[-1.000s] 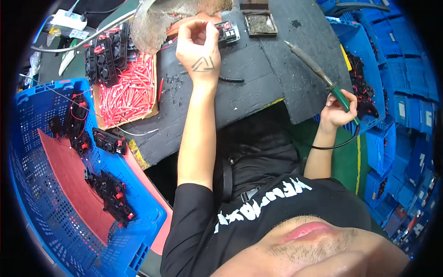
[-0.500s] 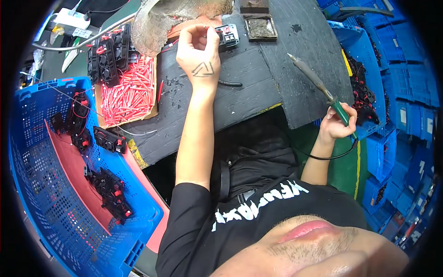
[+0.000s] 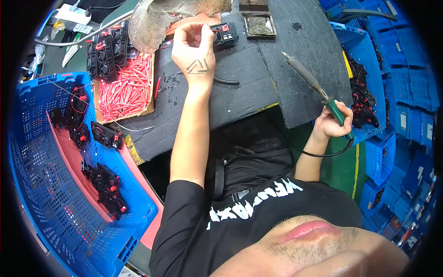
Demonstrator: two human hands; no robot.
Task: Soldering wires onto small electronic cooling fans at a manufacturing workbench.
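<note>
My right hand (image 3: 333,122) grips the green handle of a soldering iron (image 3: 308,76), its metal tip pointing up and left over the dark bench. At the back of the bench my left hand (image 3: 194,51) is closed, thumb and forefinger pinched together. What they hold is hidden; a bit of red shows by the fingertips. Right beside them lies a black fan unit (image 3: 227,34) with a red and white connector. The iron's tip is well apart from it.
A carton of red tubes (image 3: 124,92) with black fans (image 3: 102,57) on it stands left. A square solder-cleaning tin (image 3: 260,25) sits at the back. Blue crates (image 3: 143,221) with fan units flank the bench. A translucent, dirty sheet (image 3: 150,27) overhangs the back edge.
The iron and my right hand have moved slightly left. My left hand has shifted slightly left, and the unit beside it now shows a black body with a red connector.
</note>
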